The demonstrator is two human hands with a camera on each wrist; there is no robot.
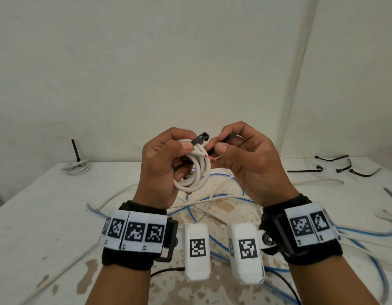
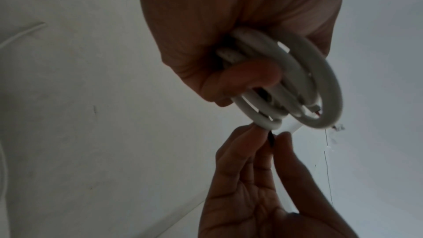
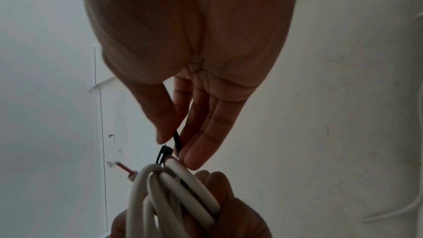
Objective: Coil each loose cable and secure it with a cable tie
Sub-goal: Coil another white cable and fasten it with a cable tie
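Far-left corner of worktop (image 1: 47, 205): a tied white cable coil (image 1: 77, 167) lying flat, black tie tail sticking up from it. Left hand (image 1: 162, 164) raised over worktop centre, fingers curled round a white cable coil (image 1: 196, 170) of several loops, thumb pressing the loops at the top; the hand grips the coil firmly. Cut end of the cable shows a red inner wire (image 1: 210, 158) poking right. Black cable tie (image 1: 201, 138) passes round the top of the coil, its head sticking up between the two hands. Right hand (image 1: 245, 159) just beside the left, thumb and forefinger pinching the tie's strap (image 3: 177, 139), other fingers loosely extended. Under the hands, loose white and blue cables (image 1: 212, 201) sprawl across the centre and right of the worktop, some crossing. Far-right corner: several spare black cable ties (image 1: 336, 167) lying apart on the worktop.
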